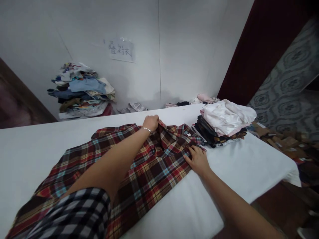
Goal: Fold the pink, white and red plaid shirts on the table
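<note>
A plaid shirt (149,179) in dark brown, red, yellow and light blue lies spread across the white-covered table, its collar end toward the right with a small white label showing. My left hand (151,122), with a bracelet at the wrist, reaches over the shirt and is closed on its far edge, lifting a fold of cloth there. My right hand (198,159) rests flat on the near side by the collar end, fingers spread on the fabric. The left forearm covers part of the shirt's middle.
A stack of folded clothes (224,121), white on top, stands just right of the shirt. At the back left rises a tall clothes pile (84,88). The white table (259,159) ends at the right, with cardboard and other items below. A handwritten sign (122,49) hangs on the wall.
</note>
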The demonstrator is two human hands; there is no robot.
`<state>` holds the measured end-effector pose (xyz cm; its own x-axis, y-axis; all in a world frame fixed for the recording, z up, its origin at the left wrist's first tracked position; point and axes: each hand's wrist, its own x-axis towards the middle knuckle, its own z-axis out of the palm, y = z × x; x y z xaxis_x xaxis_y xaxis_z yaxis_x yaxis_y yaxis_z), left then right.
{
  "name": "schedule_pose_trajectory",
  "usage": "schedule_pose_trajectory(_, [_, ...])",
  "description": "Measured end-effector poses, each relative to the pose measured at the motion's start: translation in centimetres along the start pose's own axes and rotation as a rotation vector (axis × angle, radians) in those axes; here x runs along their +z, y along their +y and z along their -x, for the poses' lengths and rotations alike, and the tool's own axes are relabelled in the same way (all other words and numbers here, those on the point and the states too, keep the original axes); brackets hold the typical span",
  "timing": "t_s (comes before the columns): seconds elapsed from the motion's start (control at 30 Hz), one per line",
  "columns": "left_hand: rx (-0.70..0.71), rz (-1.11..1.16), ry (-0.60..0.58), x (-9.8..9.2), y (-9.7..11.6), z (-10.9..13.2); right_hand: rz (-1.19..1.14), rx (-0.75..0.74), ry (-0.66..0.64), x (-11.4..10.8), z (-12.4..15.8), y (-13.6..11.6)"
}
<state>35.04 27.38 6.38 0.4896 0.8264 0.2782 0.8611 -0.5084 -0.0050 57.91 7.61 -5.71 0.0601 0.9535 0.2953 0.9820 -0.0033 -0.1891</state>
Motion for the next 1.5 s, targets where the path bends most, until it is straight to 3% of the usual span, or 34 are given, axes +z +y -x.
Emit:
schedule_pose_trajectory(0.13, [-0.124,0.005,0.121,-6.4,-1.5,-1.5,0.010,-0.005,0.009,-0.1,0.1,-0.1])
schedule_pose_trajectory(0.23, [-0.086,-0.078,0.125,-11.2,-1.7,-0.5,0.016,0.000,0.011,-0.3,0.1,-0.2])
schedule_pose_trajectory(0.33, [0.034,-0.234,0.074,-14.7,-0.3,3.2,0.015,0.012,0.005,-0.3,0.1,-0.2])
schedule_pose_trajectory(0.4, [0.157,-0.295,0.053,-15.6,1.2,7.6,0.014,0.019,0.001,-0.4,0.1,-0.2])
schedule_pose_trajectory(0.47, [0.337,-0.295,-0.007,-14.9,2.7,13.2,0.019,0.020,0.002,-0.5,0.1,-0.2])
schedule_pose_trajectory(0.57, [0.584,-0.227,-0.034,-11.5,4.3,22.2,0.045,0.014,-0.004,-0.8,0.1,-0.4])
schedule_pose_trajectory(0.63, [0.599,-0.171,-0.055,-8.7,4.5,26.8,0.071,0.022,-0.017,-1.0,0.2,-0.7])
schedule_pose_trajectory(0.7, [0.485,-0.129,-0.041,-6.4,4.0,29.4,0.088,0.043,-0.030,-1.1,0.3,-1.0])
schedule_pose_trajectory(0.8, [0.260,-0.144,0.007,-5.3,2.5,30.3,0.090,0.055,-0.056,-1.2,0.3,-1.3])
schedule_pose_trajectory(0.93, [0.058,-0.188,0.160,-7.6,0.7,29.6,0.081,0.059,-0.083,-1.2,0.7,-1.5])
schedule_pose_trajectory(1.03, [0.083,-0.163,0.329,-10.5,0.5,30.2,0.082,0.042,-0.098,-1.2,1.0,-1.5])
schedule_pose_trajectory(1.1, [0.154,-0.159,0.360,-11.6,0.8,31.3,0.085,0.030,-0.108,-1.2,1.2,-1.6])
schedule_pose_trajectory(1.2, [0.267,-0.156,0.219,-10.7,0.8,34.1,0.089,0.029,-0.114,-1.1,1.4,-1.6])
schedule_pose_trajectory(1.33, [0.286,-0.112,-0.008,-6.0,-0.5,38.0,0.087,0.036,-0.103,-1.1,1.6,-1.7])
schedule_pose_trajectory(1.4, [0.253,-0.099,-0.045,-4.4,-1.2,39.1,0.082,0.037,-0.088,-1.2,1.8,-1.6])
schedule_pose_trajectory(1.5, [0.185,-0.093,-0.044,-4.6,-1.4,39.7,0.077,0.066,-0.048,-1.4,2.0,-1.3])
